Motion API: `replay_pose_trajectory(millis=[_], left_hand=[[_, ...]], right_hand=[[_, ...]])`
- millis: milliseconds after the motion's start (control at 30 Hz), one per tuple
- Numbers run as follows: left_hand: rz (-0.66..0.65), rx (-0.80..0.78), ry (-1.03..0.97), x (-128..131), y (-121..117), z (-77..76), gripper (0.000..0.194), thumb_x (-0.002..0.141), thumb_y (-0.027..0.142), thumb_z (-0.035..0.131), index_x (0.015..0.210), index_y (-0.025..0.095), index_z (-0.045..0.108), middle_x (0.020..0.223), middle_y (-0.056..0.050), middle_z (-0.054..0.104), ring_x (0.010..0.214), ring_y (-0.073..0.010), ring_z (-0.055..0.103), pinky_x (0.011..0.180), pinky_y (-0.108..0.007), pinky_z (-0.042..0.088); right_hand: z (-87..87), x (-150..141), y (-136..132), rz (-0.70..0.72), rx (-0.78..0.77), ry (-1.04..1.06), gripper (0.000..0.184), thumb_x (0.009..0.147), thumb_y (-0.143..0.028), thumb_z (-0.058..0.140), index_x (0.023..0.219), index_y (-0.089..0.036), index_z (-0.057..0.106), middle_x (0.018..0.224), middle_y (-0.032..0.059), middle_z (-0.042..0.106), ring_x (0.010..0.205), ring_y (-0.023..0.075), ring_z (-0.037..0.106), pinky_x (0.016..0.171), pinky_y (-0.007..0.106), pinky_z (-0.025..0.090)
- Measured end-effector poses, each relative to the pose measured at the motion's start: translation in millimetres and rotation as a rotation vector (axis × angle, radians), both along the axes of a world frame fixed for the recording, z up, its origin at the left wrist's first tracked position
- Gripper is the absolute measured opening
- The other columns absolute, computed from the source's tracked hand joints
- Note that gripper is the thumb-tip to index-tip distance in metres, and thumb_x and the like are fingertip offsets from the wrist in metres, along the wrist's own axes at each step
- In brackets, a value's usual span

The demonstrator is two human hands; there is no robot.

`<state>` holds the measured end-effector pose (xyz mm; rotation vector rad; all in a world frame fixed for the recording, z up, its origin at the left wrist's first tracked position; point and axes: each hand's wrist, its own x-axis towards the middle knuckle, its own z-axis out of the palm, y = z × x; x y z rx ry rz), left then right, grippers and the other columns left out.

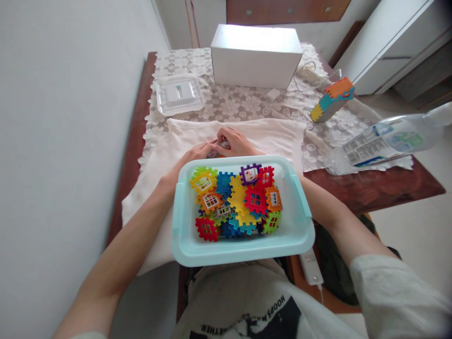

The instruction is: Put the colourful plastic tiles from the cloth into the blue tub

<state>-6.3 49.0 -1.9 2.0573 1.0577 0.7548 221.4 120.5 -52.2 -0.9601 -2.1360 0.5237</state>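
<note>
Both hands meet on the white cloth [268,134] just beyond the far rim of the tub: the left hand [197,153] and the right hand [236,141] have their fingertips pinched together on one small greyish piece [218,147], too hidden by the fingers for me to make out its shape. Nearer the person sits one pale turquoise plastic tub [183,221], rounded at the corners, holding a heap of toothed square plastic tiles [236,200], perhaps a dozen or more, in red, yellow, blue, orange, green and purple, several with white window inserts. Farther out on the lace tablecloth [233,101] lie one clear lid [179,94], one smooth white box [256,56], one stack of joined tiles [332,99] and one clear plastic bottle [384,141] on its side.
</note>
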Motion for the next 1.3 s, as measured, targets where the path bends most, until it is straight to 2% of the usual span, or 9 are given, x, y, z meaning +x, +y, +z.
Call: replay_pose_trajectory(millis=[100, 233, 400, 533, 600, 767, 1033, 1133, 1300], left_hand=[[-0.043, 0.067, 0.045, -3.4, 6.3, -6.0, 0.054, 0.093, 0.04, 0.079, 0.145, 0.028, 0.071, 0.166, -0.01, 0.067, 0.156, -0.0408, 0.06, 0.139, -0.058, 0.04], [-0.063, 0.119, 0.176, -6.0, 11.6, -8.1, 0.057, 0.098, 0.038, 0.074, 0.152, 0.025, 0.064, 0.164, -0.014, 0.067, 0.151, -0.0384, 0.064, 0.132, -0.057, 0.047], [-0.04, 0.169, 0.197, -5.3, 3.8, -1.7, 0.043, 0.1, 0.036, 0.069, 0.14, 0.025, 0.066, 0.153, -0.012, 0.071, 0.144, -0.0344, 0.067, 0.128, -0.056, 0.05], [-0.016, 0.169, 0.244, -6.0, 3.7, -1.4, 0.047, 0.095, 0.03, 0.069, 0.141, 0.026, 0.063, 0.156, -0.014, 0.068, 0.147, -0.0349, 0.065, 0.128, -0.058, 0.051], [-0.023, 0.158, 0.243, -6.7, 7.5, -3.1, 0.045, 0.094, 0.03, 0.071, 0.138, 0.025, 0.063, 0.158, -0.016, 0.067, 0.147, -0.0361, 0.067, 0.126, -0.058, 0.053], [-0.078, 0.16, 0.187, -7.4, 12.8, -5.8, 0.038, 0.094, 0.028, 0.071, 0.132, 0.025, 0.068, 0.159, -0.014, 0.069, 0.145, -0.0328, 0.069, 0.127, -0.053, 0.055], [-0.055, 0.193, 0.251, -7.7, 15.4, -6.4, 0.041, 0.092, 0.028, 0.074, 0.133, 0.024, 0.071, 0.163, -0.016, 0.067, 0.144, -0.0364, 0.07, 0.127, -0.057, 0.054], [-0.071, 0.194, 0.216, -6.6, 13.2, -2.6, 0.037, 0.093, 0.026, 0.073, 0.13, 0.025, 0.074, 0.16, -0.013, 0.069, 0.145, -0.0344, 0.069, 0.129, -0.055, 0.053], [-0.116, 0.176, 0.157, -5.1, 9.7, 0.9, 0.035, 0.095, 0.025, 0.07, 0.13, 0.026, 0.073, 0.157, -0.011, 0.07, 0.145, -0.0316, 0.069, 0.128, -0.052, 0.054]], right_hand=[[-0.5, -0.6, 0.7, 0.009, -0.017, -0.03, 0.023, 0.093, -0.053, 0.063, 0.094, -0.031, 0.057, 0.1, 0.0118, 0.076, 0.098, 0.0298, 0.068, 0.093, 0.051, 0.057], [3.9, 2.1, -3.3, 0.019, -0.036, -0.057, 0.025, 0.093, -0.057, 0.064, 0.096, -0.032, 0.062, 0.103, 0.0124, 0.078, 0.097, 0.03, 0.07, 0.091, 0.054, 0.058], [10.4, 19.0, -4.0, 0.119, -0.07, -0.171, 0.032, 0.092, -0.058, 0.068, 0.104, -0.029, 0.068, 0.11, 0.0134, 0.078, 0.102, 0.0304, 0.068, 0.097, 0.055, 0.059], [12.8, 30.9, -1.0, 0.122, -0.082, -0.192, 0.03, 0.093, -0.059, 0.067, 0.103, -0.03, 0.07, 0.111, 0.013, 0.078, 0.108, 0.0327, 0.068, 0.104, 0.058, 0.059], [14.8, 32.2, -1.2, 0.128, -0.103, -0.182, 0.027, 0.092, -0.059, 0.069, 0.098, -0.033, 0.07, 0.111, 0.0125, 0.078, 0.108, 0.0332, 0.068, 0.105, 0.059, 0.06], [20.1, 31.2, -4.3, 0.196, -0.147, -0.156, 0.028, 0.078, -0.053, 0.085, 0.096, -0.035, 0.074, 0.112, 0.0106, 0.08, 0.109, 0.0339, 0.068, 0.11, 0.06, 0.058], [14.2, 31.6, -2.5, 0.2, -0.05, -0.238, 0.024, 0.084, -0.048, 0.082, 0.102, -0.033, 0.076, 0.118, 0.011, 0.08, 0.113, 0.0336, 0.068, 0.111, 0.058, 0.059], [12.2, 32.0, -1.7, 0.206, -0.051, -0.239, 0.026, 0.086, -0.051, 0.082, 0.103, -0.033, 0.076, 0.119, 0.0112, 0.08, 0.113, 0.033, 0.067, 0.11, 0.057, 0.059], [16.2, 34.0, -4.9, 0.245, -0.083, -0.188, 0.025, 0.084, -0.045, 0.082, 0.103, -0.03, 0.076, 0.119, 0.0108, 0.079, 0.114, 0.0335, 0.066, 0.114, 0.057, 0.056]])
